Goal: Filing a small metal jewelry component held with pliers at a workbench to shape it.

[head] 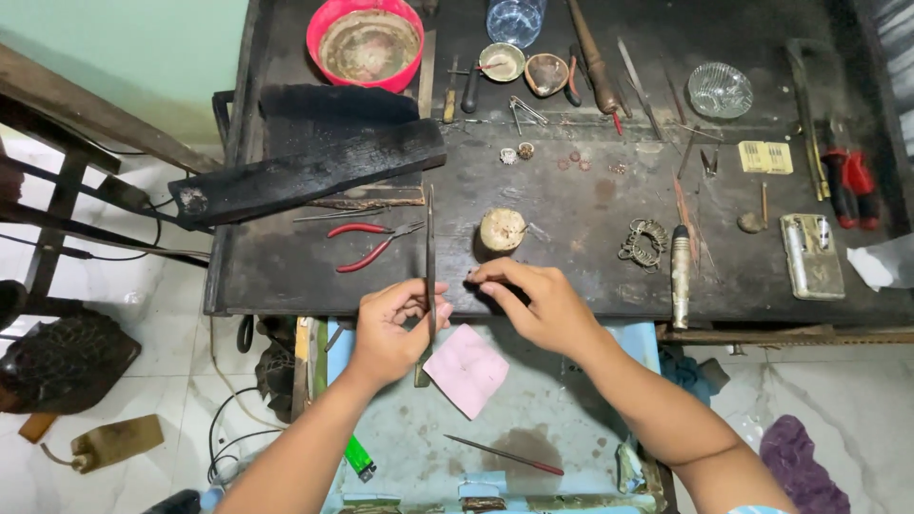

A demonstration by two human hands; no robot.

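Note:
My left hand (390,328) grips a long thin metal file (430,249) that stands upright along the front edge of the dark workbench (286,276). My right hand (528,300) pinches something very small between thumb and forefinger next to the file; the small thing is too tiny to make out. A pale round wooden block (502,229) sits on the bench just beyond both hands. A pink cloth (466,369) lies on the light blue tray (571,400) under my hands.
Red-handled pliers (367,243) lie left of the file. A ring of sizing loops (645,241), a metal cylinder (680,276), a lighter box (812,255), a pink bowl (367,43), small dishes, a charred wooden plank (305,171) and several hand tools crowd the bench.

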